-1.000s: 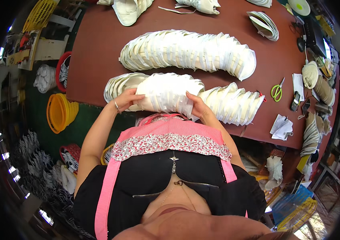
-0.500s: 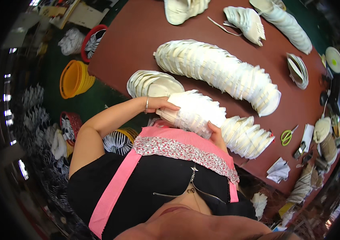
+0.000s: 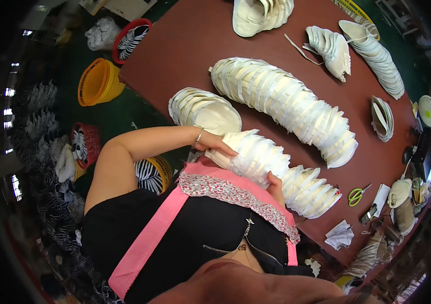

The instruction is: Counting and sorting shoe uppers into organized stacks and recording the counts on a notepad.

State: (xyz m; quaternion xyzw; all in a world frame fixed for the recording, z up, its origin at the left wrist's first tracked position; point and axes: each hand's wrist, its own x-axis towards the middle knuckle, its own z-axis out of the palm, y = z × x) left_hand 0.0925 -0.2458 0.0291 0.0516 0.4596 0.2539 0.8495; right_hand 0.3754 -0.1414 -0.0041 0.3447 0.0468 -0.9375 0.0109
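A stack of nested white shoe uppers point(image 3: 257, 156) lies along the near edge of the table, against my apron. My left hand point(image 3: 217, 144) is closed over its left end, fingers laid across the outermost pieces. At the stack's near side my right hand point(image 3: 276, 188) grips it, thumb up and the other fingers hidden beneath. Touching the right end is a second short stack of white uppers point(image 3: 311, 191). Just beyond my left hand sits a bundle of cream uppers point(image 3: 218, 121). A long curved row of nested uppers point(image 3: 281, 101) stretches behind.
The reddish-brown table point(image 3: 175, 55) also bears green-handled scissors point(image 3: 358, 195), a folded white piece point(image 3: 339, 235) and further upper stacks point(image 3: 382, 119) at the right. Yellow baskets point(image 3: 99, 83) and a red basket point(image 3: 87, 144) stand on the floor to the left.
The whole view has shifted, so the table's things sit slightly lower in the picture. Both hands keep their hold on the same stack, with little visible movement against it.
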